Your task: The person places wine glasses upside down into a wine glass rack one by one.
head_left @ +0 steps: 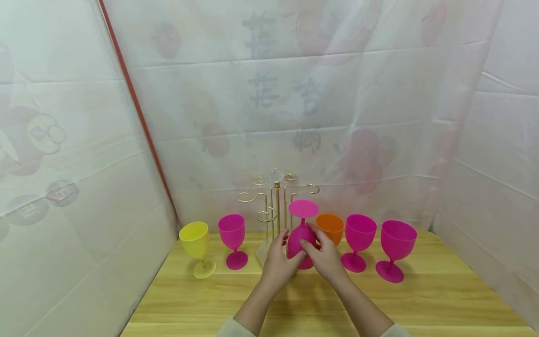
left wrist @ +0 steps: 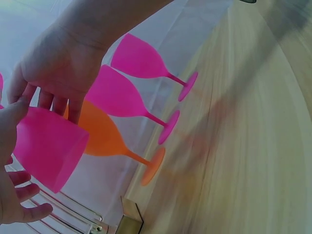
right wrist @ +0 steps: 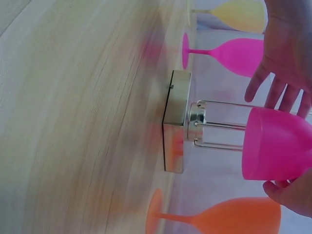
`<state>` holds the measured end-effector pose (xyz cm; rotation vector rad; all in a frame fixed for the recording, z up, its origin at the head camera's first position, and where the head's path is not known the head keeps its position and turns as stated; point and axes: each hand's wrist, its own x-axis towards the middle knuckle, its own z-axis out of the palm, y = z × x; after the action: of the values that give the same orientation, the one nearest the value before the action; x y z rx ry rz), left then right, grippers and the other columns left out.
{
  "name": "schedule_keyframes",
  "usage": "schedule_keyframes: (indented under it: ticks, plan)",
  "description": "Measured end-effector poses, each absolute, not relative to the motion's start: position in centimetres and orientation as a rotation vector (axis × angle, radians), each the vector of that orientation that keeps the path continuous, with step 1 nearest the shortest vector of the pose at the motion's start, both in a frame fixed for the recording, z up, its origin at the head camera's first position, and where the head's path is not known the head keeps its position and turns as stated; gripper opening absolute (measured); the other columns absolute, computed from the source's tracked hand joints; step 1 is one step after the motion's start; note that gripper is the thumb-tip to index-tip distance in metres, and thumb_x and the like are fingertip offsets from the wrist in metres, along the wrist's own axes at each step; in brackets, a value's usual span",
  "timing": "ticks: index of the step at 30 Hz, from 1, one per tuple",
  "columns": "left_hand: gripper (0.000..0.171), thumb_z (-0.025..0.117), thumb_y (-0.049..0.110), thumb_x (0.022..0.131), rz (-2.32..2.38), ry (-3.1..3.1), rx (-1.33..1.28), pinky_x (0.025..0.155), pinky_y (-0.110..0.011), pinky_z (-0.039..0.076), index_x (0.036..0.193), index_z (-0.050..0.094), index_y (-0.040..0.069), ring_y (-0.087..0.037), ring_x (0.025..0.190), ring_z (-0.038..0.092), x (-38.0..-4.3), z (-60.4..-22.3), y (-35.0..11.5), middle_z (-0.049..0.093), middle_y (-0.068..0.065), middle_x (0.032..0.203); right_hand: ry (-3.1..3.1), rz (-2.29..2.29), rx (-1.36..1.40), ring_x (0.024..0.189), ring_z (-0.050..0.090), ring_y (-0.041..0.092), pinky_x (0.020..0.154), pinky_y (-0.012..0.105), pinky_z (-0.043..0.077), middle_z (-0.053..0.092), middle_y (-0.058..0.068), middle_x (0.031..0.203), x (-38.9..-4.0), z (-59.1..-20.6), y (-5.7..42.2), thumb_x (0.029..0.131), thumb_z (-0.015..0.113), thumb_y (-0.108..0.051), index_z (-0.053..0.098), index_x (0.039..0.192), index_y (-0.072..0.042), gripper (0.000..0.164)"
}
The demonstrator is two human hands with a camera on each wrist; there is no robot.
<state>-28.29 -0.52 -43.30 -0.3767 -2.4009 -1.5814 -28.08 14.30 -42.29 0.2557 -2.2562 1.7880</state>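
A pink goblet [head_left: 302,234] is upside down in front of the gold wire rack, its round foot on top and its rim above the tabletop. My left hand [head_left: 279,262] is around the bowl's left side, thumb against it; the right wrist view shows its fingers [right wrist: 282,92] spread beside the bowl. On the other side my right hand [head_left: 326,260] grips the bowl with thumb and fingers. Behind the goblet stands the rack [head_left: 278,206], which has curled loops, a clear knob and a square gold base [right wrist: 176,122]. No goblet hangs visibly in its loops.
Left of the rack are an upright yellow goblet [head_left: 196,241] and a pink one [head_left: 232,234]. To the right stand an orange goblet [head_left: 330,227] and two more pink goblets [head_left: 360,234]. The wooden table [head_left: 202,309] is bordered by hanging printed sheets [head_left: 294,103].
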Motion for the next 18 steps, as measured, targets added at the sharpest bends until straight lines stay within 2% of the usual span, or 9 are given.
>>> schedule_keyframes:
  ticks: [5,9,15,18]
  plan:
    - [0.083,0.082,0.043,0.078,-1.628,-2.366,-0.332,0.088,-0.043,0.056,0.145,0.045,0.012,-0.033,0.122,0.053,-28.1,-43.8,-0.9,0.056,-0.009,0.134,-2.264,1.773,0.254,0.125,0.055,0.04,0.088,0.046,0.056,0.044,0.014,0.15,-28.0,-42.3,14.4,0.096,0.064,-0.023,0.042,0.149,-0.015,0.058]
    - [0.085,0.081,0.051,0.075,-1.662,-2.35,-0.285,0.084,-0.036,0.058,0.144,0.046,0.017,-0.03,0.121,0.052,-28.2,-44.3,-1.4,0.056,-0.006,0.134,-2.271,1.777,0.25,0.128,0.052,0.038,0.091,0.046,0.055,0.043,0.012,0.151,-28.1,-42.3,14.5,0.096,0.064,-0.025,0.042,0.149,-0.016,0.058]
    - [0.084,0.079,0.052,0.076,-1.639,-2.31,-0.248,0.083,-0.037,0.056,0.143,0.048,0.012,-0.027,0.117,0.053,-28.5,-44.7,-2.5,0.058,-0.01,0.132,-2.283,1.738,0.263,0.134,0.047,0.036,0.096,0.049,0.052,0.044,0.011,0.15,-28.0,-42.2,14.7,0.096,0.064,-0.025,0.042,0.149,-0.014,0.059]
    - [0.08,0.079,0.052,0.076,-1.659,-2.294,-0.21,0.082,-0.037,0.054,0.141,0.05,0.014,-0.027,0.117,0.053,-28.7,-44.9,-3.0,0.058,-0.007,0.13,-2.289,1.722,0.266,0.136,0.044,0.036,0.097,0.051,0.05,0.045,0.01,0.15,-28.0,-42.2,14.8,0.096,0.064,-0.024,0.042,0.149,-0.013,0.058]
